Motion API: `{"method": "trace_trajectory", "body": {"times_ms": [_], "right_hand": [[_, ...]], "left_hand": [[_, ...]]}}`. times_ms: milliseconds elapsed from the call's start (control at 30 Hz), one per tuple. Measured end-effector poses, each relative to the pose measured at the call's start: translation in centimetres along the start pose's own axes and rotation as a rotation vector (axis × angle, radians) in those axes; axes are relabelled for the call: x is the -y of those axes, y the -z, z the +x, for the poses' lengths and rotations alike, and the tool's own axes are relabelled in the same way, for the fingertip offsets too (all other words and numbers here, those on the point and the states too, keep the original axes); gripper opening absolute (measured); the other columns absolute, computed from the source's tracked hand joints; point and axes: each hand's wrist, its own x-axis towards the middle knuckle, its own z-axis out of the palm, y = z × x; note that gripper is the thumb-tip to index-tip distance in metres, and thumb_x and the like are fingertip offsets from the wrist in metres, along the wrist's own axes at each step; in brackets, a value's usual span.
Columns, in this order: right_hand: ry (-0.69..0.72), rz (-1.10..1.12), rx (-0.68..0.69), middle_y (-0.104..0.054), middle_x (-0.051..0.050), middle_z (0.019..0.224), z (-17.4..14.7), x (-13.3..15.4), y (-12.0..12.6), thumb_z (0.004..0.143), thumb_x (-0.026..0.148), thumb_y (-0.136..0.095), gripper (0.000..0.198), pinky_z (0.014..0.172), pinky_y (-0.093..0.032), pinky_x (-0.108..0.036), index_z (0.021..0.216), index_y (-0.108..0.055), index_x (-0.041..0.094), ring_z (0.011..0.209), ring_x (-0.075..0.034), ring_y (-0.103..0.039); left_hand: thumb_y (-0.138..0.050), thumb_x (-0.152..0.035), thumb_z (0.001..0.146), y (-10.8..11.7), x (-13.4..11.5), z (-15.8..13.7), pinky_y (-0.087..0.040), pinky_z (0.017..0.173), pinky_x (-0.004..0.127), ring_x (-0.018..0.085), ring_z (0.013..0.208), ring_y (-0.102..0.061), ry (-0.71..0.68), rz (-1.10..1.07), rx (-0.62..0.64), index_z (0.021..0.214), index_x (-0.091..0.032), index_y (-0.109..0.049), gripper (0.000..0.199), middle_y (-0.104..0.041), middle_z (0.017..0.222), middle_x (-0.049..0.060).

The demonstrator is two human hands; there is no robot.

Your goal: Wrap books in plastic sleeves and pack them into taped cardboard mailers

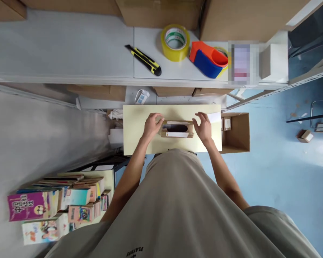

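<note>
A small cardboard box [164, 134] lies on the pale yellow tabletop [136, 138] with its top open. Inside it shows a dark, elongated item [179, 128] whose kind I cannot make out. My left hand [152, 127] is at the box's left end, fingers curved and thumb apart, with nothing visible in its grasp. Beside the right end is my right hand [203, 127], its fingers bent but spread and holding nothing. A white slip, perhaps paper [214, 117], lies just past my right hand.
The shelf above holds a box cutter [144, 61], a yellow tape roll [174, 43], an orange and blue tape dispenser [210, 59] and large cartons [161, 12]. An open carton [239, 138] stands right of the table. Stacked books [28, 207] sit at lower left.
</note>
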Motion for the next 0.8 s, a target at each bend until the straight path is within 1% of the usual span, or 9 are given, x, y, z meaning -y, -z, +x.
{"method": "trace_trajectory", "body": {"times_ms": [133, 300, 367, 433, 500, 567, 633, 700, 800], "right_hand": [[0.252, -0.066, -0.24, -0.063, -0.02, 0.171, 8.2, 4.9, 4.9, 0.125, 0.045, -0.045, 0.046, 0.137, -0.052, -0.073, 0.164, -0.063, 0.028, 0.166, -0.04, -0.06], [0.23, -0.287, -0.28, -0.071, -0.027, 0.16, 18.6, 7.9, 7.8, 0.125, 0.053, -0.055, 0.05, 0.136, -0.049, -0.071, 0.156, -0.065, 0.014, 0.155, -0.041, -0.066], [0.253, -0.275, -0.255, -0.072, -0.03, 0.156, 21.0, 7.5, 7.5, 0.133, 0.048, -0.021, 0.067, 0.133, -0.05, -0.062, 0.144, -0.067, 0.001, 0.151, -0.035, -0.071], [0.329, -0.218, -0.241, -0.071, -0.031, 0.153, 21.9, 6.6, 7.1, 0.126, 0.042, 0.014, 0.094, 0.127, -0.052, -0.055, 0.133, -0.067, -0.005, 0.148, -0.03, -0.074], [0.371, -0.166, -0.256, -0.075, -0.03, 0.148, 21.1, 5.4, 6.8, 0.125, 0.053, 0.014, 0.098, 0.123, -0.055, -0.052, 0.129, -0.068, -0.001, 0.143, -0.029, -0.077], [0.339, -0.107, -0.271, -0.08, -0.028, 0.14, 18.4, 4.5, 6.6, 0.129, 0.068, -0.019, 0.078, 0.121, -0.059, -0.054, 0.132, -0.068, 0.007, 0.137, -0.033, -0.081], [0.269, -0.015, -0.227, -0.08, -0.024, 0.136, 14.0, 4.0, 6.2, 0.123, 0.074, -0.053, 0.065, 0.117, -0.064, -0.058, 0.141, -0.065, 0.013, 0.133, -0.039, -0.082], [0.196, 0.13, -0.086, -0.079, -0.018, 0.136, 8.8, 4.1, 5.1, 0.116, 0.077, -0.065, 0.066, 0.112, -0.069, -0.061, 0.149, -0.061, 0.02, 0.13, -0.04, -0.082], [0.054, 0.416, 0.218, -0.08, -0.012, 0.129, 1.0, 4.9, 2.2, 0.111, 0.088, -0.064, 0.068, 0.109, -0.072, -0.054, 0.142, -0.063, 0.027, 0.122, -0.033, -0.081]], "left_hand": [[-0.073, -0.038, 0.114, 1.1, -7.7, 3.6, -0.069, 0.116, 0.044, 0.026, 0.125, -0.084, -0.33, -0.144, 0.015, 0.131, -0.024, -0.081, 0.023, -0.086, 0.135, 0.011], [-0.077, -0.039, 0.117, 0.5, -15.9, 6.8, -0.069, 0.118, 0.045, 0.027, 0.131, -0.083, -0.514, -0.243, -0.001, 0.13, -0.024, -0.081, 0.02, -0.086, 0.133, 0.007], [-0.079, -0.037, 0.117, -0.1, -17.2, 6.8, -0.07, 0.116, 0.045, 0.028, 0.13, -0.084, -0.515, -0.282, -0.009, 0.127, -0.023, -0.081, 0.018, -0.086, 0.128, 0.006], [-0.079, -0.035, 0.116, -0.8, -17.3, 6.0, -0.072, 0.112, 0.045, 0.028, 0.126, -0.086, -0.482, -0.316, -0.007, 0.124, -0.02, -0.081, 0.017, -0.085, 0.124, 0.006], [-0.082, -0.035, 0.115, -1.4, -16.4, 4.4, -0.073, 0.109, 0.044, 0.028, 0.123, -0.086, -0.419, -0.356, -0.003, 0.123, -0.019, -0.081, 0.017, -0.086, 0.121, 0.006], [-0.085, -0.037, 0.113, -1.8, -14.8, 2.2, -0.073, 0.109, 0.043, 0.028, 0.122, -0.086, -0.334, -0.401, -0.009, 0.122, -0.02, -0.081, 0.019, -0.086, 0.121, 0.007], [-0.085, -0.042, 0.113, -2.0, -12.8, -0.5, -0.072, 0.111, 0.042, 0.028, 0.124, -0.086, -0.25, -0.437, -0.015, 0.123, -0.021, -0.08, 0.023, -0.087, 0.122, 0.009], [-0.084, -0.047, 0.113, -2.0, -10.7, -3.4, -0.071, 0.112, 0.041, 0.027, 0.124, -0.086, -0.176, -0.459, -0.005, 0.123, -0.022, -0.08, 0.027, -0.087, 0.124, 0.009], [-0.086, -0.054, 0.11, -2.2, -7.8, -7.6, -0.071, 0.108, 0.039, 0.026, 0.118, -0.086, -0.073, -0.484, 0.02, 0.121, -0.022, -0.078, 0.035, -0.087, 0.122, 0.01]]}}
